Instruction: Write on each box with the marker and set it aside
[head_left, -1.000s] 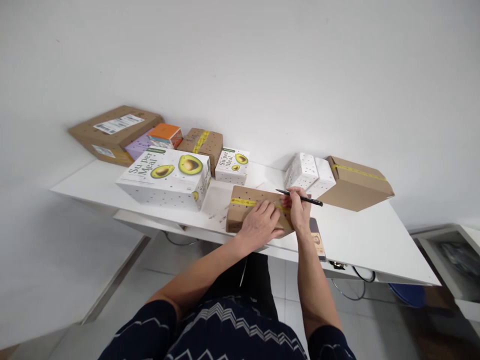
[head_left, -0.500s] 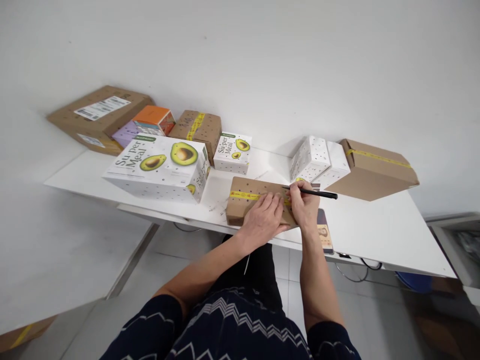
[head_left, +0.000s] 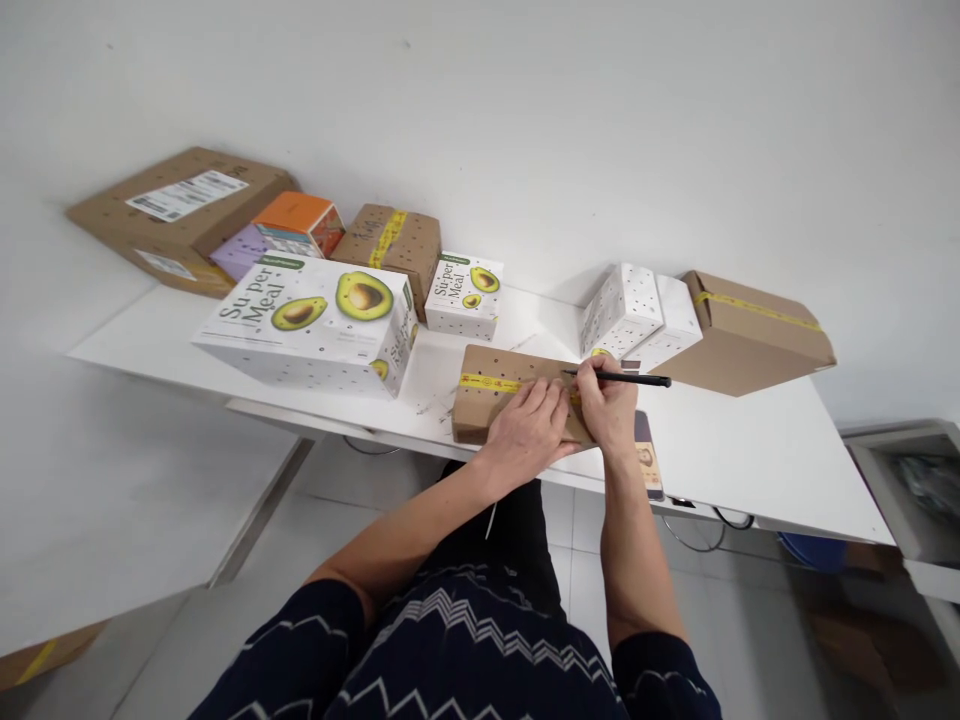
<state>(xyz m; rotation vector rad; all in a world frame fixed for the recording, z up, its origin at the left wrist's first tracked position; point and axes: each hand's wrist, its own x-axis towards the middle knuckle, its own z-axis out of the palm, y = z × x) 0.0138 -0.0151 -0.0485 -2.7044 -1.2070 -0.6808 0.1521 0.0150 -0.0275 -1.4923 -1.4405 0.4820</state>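
A small brown cardboard box with a yellow tape strip and dark dots lies near the front edge of the white table. My left hand presses flat on its top, fingers spread. My right hand grips a black pen, its tip touching the box's right end. A dark phone-like card lies just right of my right wrist.
A large white avocado "Super Meal" box stands left, a smaller one behind. Brown cartons, a taped brown box, orange and purple boxes and white dotted boxes line the wall.
The view has shifted slightly; both hands stay on the brown box, the pen tip moving only a little along its right end.
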